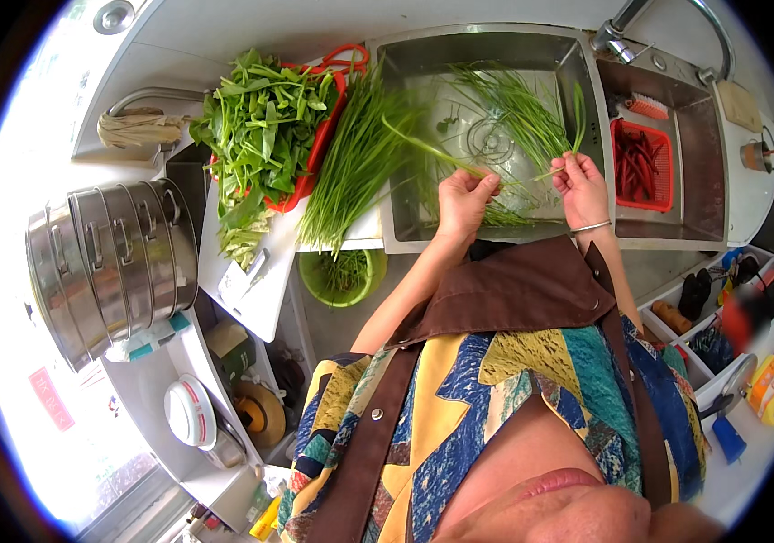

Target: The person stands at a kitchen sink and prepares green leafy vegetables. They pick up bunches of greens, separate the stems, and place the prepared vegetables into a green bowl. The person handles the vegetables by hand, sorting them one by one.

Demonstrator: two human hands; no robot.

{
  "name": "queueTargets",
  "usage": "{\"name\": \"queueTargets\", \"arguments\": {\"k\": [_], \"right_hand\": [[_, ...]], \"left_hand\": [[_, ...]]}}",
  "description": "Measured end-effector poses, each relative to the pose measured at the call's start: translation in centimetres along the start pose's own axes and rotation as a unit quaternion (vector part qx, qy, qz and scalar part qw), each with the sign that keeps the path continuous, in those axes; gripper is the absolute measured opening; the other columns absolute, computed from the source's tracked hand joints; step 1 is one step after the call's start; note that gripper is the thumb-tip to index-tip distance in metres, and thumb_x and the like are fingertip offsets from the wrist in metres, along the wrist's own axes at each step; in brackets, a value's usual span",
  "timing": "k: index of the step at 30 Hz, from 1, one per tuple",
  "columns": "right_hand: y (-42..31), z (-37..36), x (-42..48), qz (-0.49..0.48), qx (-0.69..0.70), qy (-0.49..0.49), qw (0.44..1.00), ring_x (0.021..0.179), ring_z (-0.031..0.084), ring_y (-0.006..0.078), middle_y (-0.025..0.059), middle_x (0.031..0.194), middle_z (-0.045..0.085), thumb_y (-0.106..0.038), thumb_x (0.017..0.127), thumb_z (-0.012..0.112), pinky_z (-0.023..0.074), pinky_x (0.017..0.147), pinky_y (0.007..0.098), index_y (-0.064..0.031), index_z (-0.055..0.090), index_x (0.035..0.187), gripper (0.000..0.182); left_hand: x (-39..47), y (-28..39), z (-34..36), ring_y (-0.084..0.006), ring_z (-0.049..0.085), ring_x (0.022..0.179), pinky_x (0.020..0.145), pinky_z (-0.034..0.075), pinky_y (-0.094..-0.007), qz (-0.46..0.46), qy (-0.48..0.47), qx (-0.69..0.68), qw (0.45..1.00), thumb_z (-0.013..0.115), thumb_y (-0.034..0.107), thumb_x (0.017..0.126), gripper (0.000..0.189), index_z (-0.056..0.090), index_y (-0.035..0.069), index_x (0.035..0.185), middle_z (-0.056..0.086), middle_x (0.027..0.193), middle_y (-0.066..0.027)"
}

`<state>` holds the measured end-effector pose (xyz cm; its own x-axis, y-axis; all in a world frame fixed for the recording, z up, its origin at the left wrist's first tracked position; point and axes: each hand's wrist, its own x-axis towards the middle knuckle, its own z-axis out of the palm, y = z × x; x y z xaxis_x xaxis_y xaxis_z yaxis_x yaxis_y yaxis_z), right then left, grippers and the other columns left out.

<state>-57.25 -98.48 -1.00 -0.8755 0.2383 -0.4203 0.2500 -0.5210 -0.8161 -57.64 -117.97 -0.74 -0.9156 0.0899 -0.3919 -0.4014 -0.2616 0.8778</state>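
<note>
Over the near part of a stainless steel sink (414, 233), my left hand (465, 200) pinches thin green stalks that look like garlic chives (428, 148). My right hand (578, 180), with a metal bangle at the wrist, holds the base of some long green blades (578, 115). More chives (516, 112) lie in the sink beyond my hands, with loose bits near the front wall. A large bunch of chives (360, 156) rests on the counter left of the sink. Beside it, a red basket (322, 146) is heaped with leafy greens (265, 122).
A smaller basin at right holds a red basket of red chillies (637, 163) and a brush (646, 106). The faucet (621, 44) stands behind. A green bin (375, 271) with scraps sits below the counter. A knife (251, 271) lies on a white board; stacked steel pots (112, 261) stand left.
</note>
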Motion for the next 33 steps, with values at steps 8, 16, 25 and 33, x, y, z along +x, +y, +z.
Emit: {"name": "queueTargets", "arguments": {"k": [8,16,25,33], "right_hand": [[-1.9,-0.4,0.2,-0.019,-0.055,-0.024,0.998,0.072,0.056,0.0098,0.0049,0.083,0.061,-0.017,0.088,0.053,0.0440,0.063,0.0204,-0.0041,0.055,0.097,0.015],[0.5,3.1,-1.7,0.045,-0.243,-0.208,0.946,0.069,0.054,0.0060,0.0012,0.077,0.059,-0.014,0.088,0.051,0.0426,0.061,0.0192,-0.0011,0.056,0.098,0.017],[2.9,4.2,-1.7,0.071,-0.322,-0.297,0.896,0.064,0.056,0.0077,0.0028,0.073,0.061,-0.017,0.089,0.051,0.0462,0.061,0.0209,0.0001,0.058,0.088,0.018],[3.0,4.5,-1.3,0.067,-0.303,-0.342,0.887,0.064,0.057,0.0084,0.0030,0.072,0.061,-0.019,0.087,0.054,0.0461,0.060,0.0218,-0.0006,0.059,0.087,0.019]], "left_hand": [[0.1,-1.6,-4.1,-0.0282,0.061,0.074,0.070,0.048,-0.0355,0.018,-0.048,0.598,0.800,0.069,0.024,0.070,0.035,0.059,-0.003,0.090,0.062,0.083,-0.0173],[-0.1,1.3,0.1,-0.0249,0.061,0.071,0.064,0.047,-0.0339,0.093,-0.046,0.324,0.941,0.060,0.025,0.080,0.028,0.062,-0.001,0.090,0.061,0.077,-0.0171],[0.8,2.4,-1.1,-0.0115,0.054,0.061,0.056,0.043,-0.0255,0.095,0.050,0.255,0.961,0.054,0.015,0.083,0.018,0.061,0.000,0.078,0.060,0.066,-0.0075],[0.1,5.7,-2.9,-0.0099,0.056,0.062,0.059,0.044,-0.0235,0.140,0.036,0.341,0.929,0.053,0.011,0.083,0.013,0.059,0.000,0.080,0.062,0.070,-0.0065]]}}
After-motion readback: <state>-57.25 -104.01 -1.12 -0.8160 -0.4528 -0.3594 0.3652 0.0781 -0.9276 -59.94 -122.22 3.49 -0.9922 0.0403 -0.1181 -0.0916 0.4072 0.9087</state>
